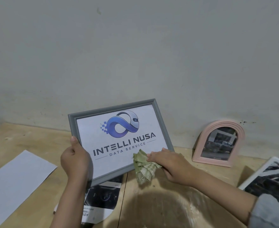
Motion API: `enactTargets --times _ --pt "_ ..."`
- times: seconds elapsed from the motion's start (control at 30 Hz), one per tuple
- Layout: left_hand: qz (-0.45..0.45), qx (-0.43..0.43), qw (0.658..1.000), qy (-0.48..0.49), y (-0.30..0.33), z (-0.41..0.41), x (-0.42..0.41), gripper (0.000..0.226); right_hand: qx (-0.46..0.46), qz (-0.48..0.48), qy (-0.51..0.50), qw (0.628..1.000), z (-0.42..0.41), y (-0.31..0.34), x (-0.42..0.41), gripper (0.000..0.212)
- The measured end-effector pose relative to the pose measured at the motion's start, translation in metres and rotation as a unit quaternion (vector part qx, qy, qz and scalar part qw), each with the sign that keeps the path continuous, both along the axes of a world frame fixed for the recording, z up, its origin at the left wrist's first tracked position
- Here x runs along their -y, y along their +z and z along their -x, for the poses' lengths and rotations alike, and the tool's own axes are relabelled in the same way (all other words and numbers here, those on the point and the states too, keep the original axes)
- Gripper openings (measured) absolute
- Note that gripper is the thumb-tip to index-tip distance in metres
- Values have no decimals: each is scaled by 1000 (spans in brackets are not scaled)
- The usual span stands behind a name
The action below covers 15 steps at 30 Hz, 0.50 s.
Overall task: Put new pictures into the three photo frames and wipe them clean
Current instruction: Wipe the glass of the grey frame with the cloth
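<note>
A grey photo frame with a blue logo picture is tilted up off the wooden table. My left hand grips its lower left edge, thumb on the front. My right hand holds a crumpled green-beige cloth against the frame's lower right corner. A pink arched frame with a dark street photo leans on the wall at the right. A white frame with a black-and-white picture lies at the far right edge, partly cut off.
A blank white sheet lies on the table at the left. A dark printed picture lies under the grey frame near the front. The grey wall stands close behind.
</note>
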<state>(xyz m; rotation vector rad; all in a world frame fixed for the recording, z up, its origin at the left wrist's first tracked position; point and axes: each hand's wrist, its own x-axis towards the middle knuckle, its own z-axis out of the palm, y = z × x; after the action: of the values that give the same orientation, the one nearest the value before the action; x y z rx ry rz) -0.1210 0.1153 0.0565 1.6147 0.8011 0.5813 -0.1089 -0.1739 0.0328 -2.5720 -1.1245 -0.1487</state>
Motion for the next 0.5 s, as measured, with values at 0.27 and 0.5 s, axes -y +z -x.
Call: enactTargets --times 0.27,0.5 --pt "-67 12 998 -17 0 -7 2 57 -109 -23 -2 994 -23 54 -3 48" --pt "-41 14 995 -93 7 1 18 54 125 -135 -72 980 -64 86 -22 57"
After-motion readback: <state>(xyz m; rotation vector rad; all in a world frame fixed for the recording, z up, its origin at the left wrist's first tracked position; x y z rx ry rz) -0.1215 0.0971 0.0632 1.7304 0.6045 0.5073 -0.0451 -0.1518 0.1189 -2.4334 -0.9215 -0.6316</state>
